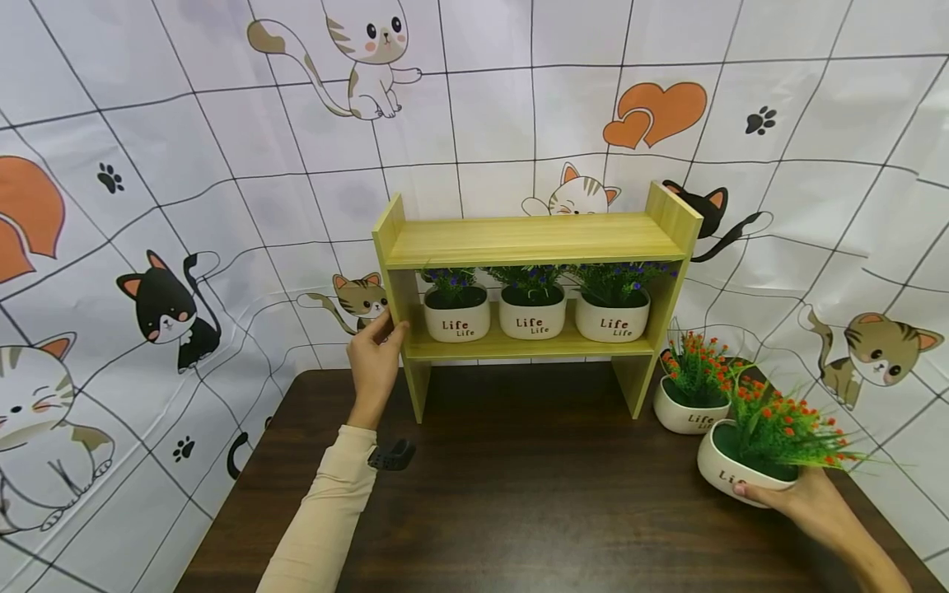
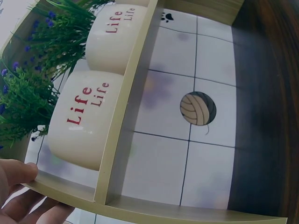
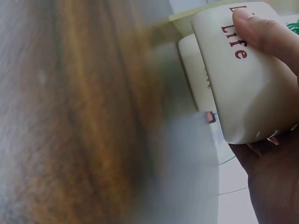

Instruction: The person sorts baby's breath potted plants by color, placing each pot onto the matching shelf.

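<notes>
Fingers (image 1: 381,328) of our left hand (image 1: 374,362) curl round the left upright of the wooden shelf (image 1: 534,239), thumb on its front edge, steadying it on the dark desk (image 1: 519,494). Our right hand (image 1: 804,502) cups a white pot of orange flowers (image 1: 749,465) from below at the desk's right side, thumb pressed on its "Life" lettering (the right wrist view shows this plainly), the pot tilted a little. Just behind it stands a second orange-flower pot (image 1: 685,408), near the shelf's right leg. On the lower shelf board three purple-flower pots (image 1: 530,317) sit in a row, close together. Behind hangs a cat-print backdrop (image 1: 185,206).
</notes>
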Motion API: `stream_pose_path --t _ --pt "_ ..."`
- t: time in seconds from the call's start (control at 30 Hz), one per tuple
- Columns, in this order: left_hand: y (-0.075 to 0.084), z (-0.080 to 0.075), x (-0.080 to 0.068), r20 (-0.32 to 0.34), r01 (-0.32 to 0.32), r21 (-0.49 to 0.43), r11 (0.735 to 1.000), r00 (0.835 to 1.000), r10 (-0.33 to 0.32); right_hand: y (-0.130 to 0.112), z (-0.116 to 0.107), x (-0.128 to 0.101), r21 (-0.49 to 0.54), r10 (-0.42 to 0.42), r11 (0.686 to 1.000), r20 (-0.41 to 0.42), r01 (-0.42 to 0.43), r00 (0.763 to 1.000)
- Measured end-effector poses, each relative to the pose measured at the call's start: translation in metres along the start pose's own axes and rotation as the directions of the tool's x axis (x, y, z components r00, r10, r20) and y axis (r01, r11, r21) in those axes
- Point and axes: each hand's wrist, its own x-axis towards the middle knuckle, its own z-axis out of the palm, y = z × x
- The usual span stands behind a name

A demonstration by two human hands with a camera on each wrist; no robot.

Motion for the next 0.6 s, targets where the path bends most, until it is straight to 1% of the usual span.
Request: stream_pose_path --t 0.07,0.3,0.47,0.6 --pt "0.0 -0.001 0.0 0.004 -0.001 -0.001 1.0 1.0 0.001 -0.007 -0.002 0.002 0.001 -0.008 1.0 0.006 0.008 1.0" --pt "0.0 -0.001 -0.001 0.002 0.001 0.006 1.0 1.0 -0.002 -0.031 -0.009 0.011 0.019 -0.074 0.997 0.012 0.073 0.997" --pt "-0.001 -0.001 0.0 0.002 0.001 -0.001 1.0 1.0 -0.001 -0.051 -0.011 0.017 0.031 -0.091 0.995 0.013 0.09 0.996" --pt "-0.002 0.0 0.0 0.003 0.001 -0.005 1.0 1.0 -0.001 -0.069 -0.012 0.024 0.038 -0.122 0.992 0.015 0.121 0.992"
